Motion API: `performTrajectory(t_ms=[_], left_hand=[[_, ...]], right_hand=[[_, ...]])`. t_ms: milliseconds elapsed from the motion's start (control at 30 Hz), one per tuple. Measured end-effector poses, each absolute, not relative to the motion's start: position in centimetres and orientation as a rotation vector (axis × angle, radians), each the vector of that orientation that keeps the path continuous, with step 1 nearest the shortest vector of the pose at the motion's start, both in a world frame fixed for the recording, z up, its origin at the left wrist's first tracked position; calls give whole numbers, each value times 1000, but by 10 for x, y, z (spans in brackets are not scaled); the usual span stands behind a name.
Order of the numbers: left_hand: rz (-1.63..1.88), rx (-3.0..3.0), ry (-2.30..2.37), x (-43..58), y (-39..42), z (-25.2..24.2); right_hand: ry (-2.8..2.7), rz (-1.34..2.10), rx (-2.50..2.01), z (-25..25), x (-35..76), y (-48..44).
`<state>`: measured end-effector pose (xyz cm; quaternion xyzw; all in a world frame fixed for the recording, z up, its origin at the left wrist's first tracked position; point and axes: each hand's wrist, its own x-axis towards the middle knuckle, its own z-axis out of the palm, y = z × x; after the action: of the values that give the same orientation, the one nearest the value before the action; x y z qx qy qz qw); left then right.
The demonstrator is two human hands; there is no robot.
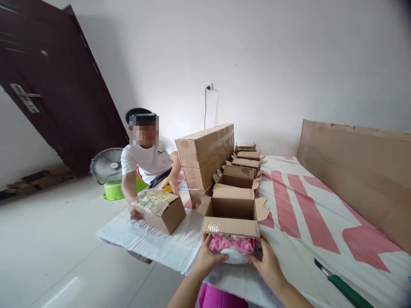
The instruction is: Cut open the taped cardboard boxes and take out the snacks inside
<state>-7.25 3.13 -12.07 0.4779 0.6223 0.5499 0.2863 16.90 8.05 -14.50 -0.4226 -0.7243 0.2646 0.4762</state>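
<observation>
Between my two hands is a small pink package (231,244) with a pale front, at the near edge of the table. My left hand (206,260) grips its left side, the thumb lying across the front. On the opposite side my right hand (266,260) holds it in the same way. Right behind it stands an open cardboard box (231,226) with its flaps folded outward. The near flap hangs over the top of the package and partly hides it. What lies deep inside the box is hidden.
More open boxes (238,172) stretch back in a row beside a stacked wall of cartons (192,149). At the left, a co-worker's hands (171,184) touch a taped carton (173,216). A green-handled knife (348,291) lies front right; a cardboard sheet (356,171) stands behind.
</observation>
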Motion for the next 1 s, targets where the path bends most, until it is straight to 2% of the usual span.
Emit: performTrajectory(t_ms=[600,833,1000], left_hand=[[1604,1308,1790,-49,112,-122],[1608,1373,1884,-41,94,-128],[1677,1493,1935,-49,54,-115]], right_hand=[[-1853,534,-1005,-162,171,77],[-1878,549,-1005,-160,173,77],[-1886,588,-992,-164,176,80]])
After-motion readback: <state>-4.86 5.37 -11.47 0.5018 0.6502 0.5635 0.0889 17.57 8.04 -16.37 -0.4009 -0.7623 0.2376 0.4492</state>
